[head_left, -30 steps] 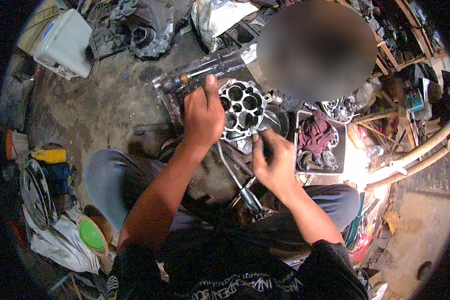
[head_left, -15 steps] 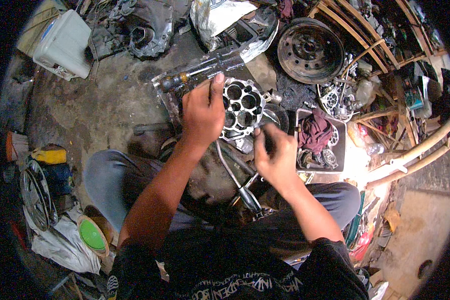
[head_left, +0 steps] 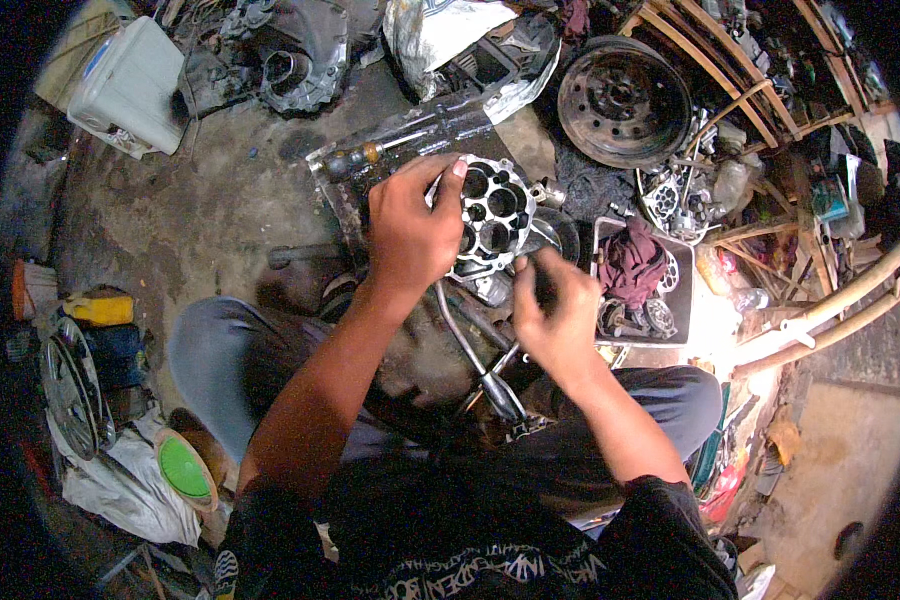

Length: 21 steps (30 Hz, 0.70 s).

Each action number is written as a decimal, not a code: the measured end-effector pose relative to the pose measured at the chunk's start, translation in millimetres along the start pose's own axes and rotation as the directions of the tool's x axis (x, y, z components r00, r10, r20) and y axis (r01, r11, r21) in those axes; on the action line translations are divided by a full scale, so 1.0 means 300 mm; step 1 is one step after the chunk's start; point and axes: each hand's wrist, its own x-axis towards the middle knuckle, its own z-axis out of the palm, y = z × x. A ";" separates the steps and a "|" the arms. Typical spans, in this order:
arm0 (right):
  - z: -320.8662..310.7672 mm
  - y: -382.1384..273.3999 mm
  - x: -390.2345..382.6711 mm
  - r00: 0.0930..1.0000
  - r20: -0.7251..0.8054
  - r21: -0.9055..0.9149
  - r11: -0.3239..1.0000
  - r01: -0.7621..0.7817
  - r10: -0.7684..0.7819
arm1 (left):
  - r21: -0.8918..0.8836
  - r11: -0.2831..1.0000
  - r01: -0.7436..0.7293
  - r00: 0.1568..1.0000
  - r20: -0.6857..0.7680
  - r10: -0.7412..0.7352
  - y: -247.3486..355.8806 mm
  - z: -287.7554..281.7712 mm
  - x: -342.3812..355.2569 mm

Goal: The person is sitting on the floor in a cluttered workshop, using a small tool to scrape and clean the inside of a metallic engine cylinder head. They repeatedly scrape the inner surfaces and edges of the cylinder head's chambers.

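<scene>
- Wears a black short-sleeved shirt (head_left: 450,520) and gray trousers (head_left: 215,375), with knees spread wide.
- Has a bent silver metal lever with a black sleeve (head_left: 460,325) slanting between the knees.
- Holds the right hand (head_left: 560,310) half curled at the lower right edge of a round silver metal casting with many holes (head_left: 488,215), thumb and bent fingers close together; cannot tell of anything within its grasp, fingertips being blurred.
- Clasps the casting's left side with the left hand (head_left: 417,222), closed on the edge, thumb pointing up, other fingers mostly hidden.
- Has the casting in front of the knees, between both hands, holed face toward the camera.
- Has a gray rectangular plastic bin (head_left: 687,310) to the right, with a crumpled maroon cloth (head_left: 632,262) and metal parts inside.
- Has a dark round pan (head_left: 567,240) just right of the casting.
- Has a screwdriver with an amber-and-dark handle (head_left: 372,152) lying on a flat dark metal tray (head_left: 342,190), just beyond the left hand.
- Farthest off, has a dark steel wheel (head_left: 590,112), a grimy metal housing (head_left: 315,75) and a pale plastic container (head_left: 130,90).
</scene>
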 end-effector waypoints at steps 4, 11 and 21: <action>-0.013 0.021 0.011 1.000 -0.018 -0.063 0.998 0.008 -0.010 | 0.008 1.000 -0.007 1.000 -0.013 0.007 -0.001 0.006 0.002; -0.064 -0.034 0.026 0.996 -0.060 -0.040 0.997 -0.069 0.067 | 0.057 0.996 -0.070 0.994 -0.082 0.074 0.020 0.036 -0.017; -0.068 -0.023 0.008 0.998 -0.007 -0.046 0.997 -0.056 0.055 | 0.078 0.997 -0.026 0.956 -0.290 0.048 0.029 0.008 -0.016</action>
